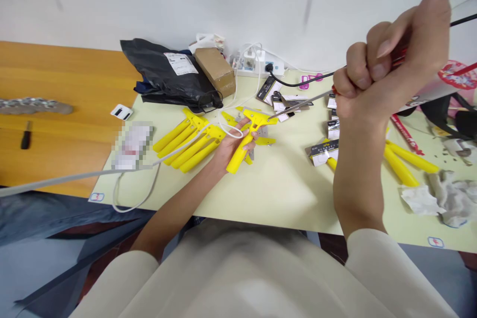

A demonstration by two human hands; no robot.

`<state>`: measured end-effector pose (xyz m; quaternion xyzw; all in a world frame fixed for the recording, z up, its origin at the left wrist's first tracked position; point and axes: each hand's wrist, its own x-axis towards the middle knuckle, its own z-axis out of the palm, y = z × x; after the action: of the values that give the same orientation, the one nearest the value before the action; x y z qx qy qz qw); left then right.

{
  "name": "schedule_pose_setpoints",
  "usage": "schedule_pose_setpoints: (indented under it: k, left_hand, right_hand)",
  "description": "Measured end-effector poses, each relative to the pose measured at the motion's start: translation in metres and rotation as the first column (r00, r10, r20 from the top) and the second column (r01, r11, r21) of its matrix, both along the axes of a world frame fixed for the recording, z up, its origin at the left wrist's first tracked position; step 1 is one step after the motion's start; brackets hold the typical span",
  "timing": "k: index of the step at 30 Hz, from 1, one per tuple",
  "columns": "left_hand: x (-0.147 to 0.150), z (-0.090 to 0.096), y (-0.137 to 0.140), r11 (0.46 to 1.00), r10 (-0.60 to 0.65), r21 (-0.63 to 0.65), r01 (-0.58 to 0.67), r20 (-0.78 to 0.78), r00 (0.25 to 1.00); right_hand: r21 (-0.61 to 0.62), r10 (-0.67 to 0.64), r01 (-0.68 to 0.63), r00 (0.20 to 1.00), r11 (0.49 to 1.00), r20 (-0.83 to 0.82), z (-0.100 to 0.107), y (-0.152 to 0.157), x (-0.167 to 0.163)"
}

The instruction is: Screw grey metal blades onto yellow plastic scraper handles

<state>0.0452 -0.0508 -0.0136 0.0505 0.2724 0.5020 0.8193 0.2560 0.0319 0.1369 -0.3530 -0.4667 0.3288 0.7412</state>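
Observation:
My left hand (224,148) is closed around a yellow scraper (238,155) with a T-shaped head, held slantwise above the table. In my right hand (395,64), raised high on the right, is a screwdriver (303,103); the fingers hide most of its red handle, and the thumb points up. Its long metal shaft slopes down to the left, with the tip at the scraper's head, by a screw. Whether the tip sits in the screw I cannot tell. Several more yellow scrapers (182,143) lie side by side left of my left hand, others partly beneath it.
Behind are a black plastic parcel (164,77), a brown cardboard box (216,70) and a power strip (257,62) with cables. Black-and-white packets (322,151), yellow handles (402,164) and a crumpled cloth (456,196) lie right. A white cable (182,148) crosses near my left hand.

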Motion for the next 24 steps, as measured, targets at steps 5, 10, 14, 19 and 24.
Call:
schedule_pose_setpoints:
  k: [5,10,14,19,24]
  left_hand:
    - [-0.001,-0.008,0.002,1.000,0.002,0.011,-0.002,0.011,1.000]
    - [-0.002,-0.013,0.002,0.999,0.007,0.037,-0.009,0.055,0.998]
    - [-0.001,-0.009,0.001,1.000,0.018,0.008,-0.019,0.017,1.000]
    - [0.002,-0.010,0.000,0.999,0.019,0.049,-0.019,0.010,1.000]
    - [0.001,-0.014,0.002,0.999,0.047,0.004,-0.047,0.015,0.999]
  right_hand:
    - [-0.034,0.062,-0.063,0.998,0.997,-0.026,0.002,-0.001,-0.004]
    - [-0.020,0.116,-0.118,0.991,0.993,-0.065,-0.001,0.003,0.000]
    - [0.008,0.113,-0.112,0.991,0.994,-0.068,-0.005,0.007,-0.004]
    - [0.168,0.200,-0.188,0.978,0.968,-0.057,-0.010,0.007,-0.021]
    - [0.208,0.392,-0.418,0.907,0.884,0.154,-0.021,0.004,-0.026]
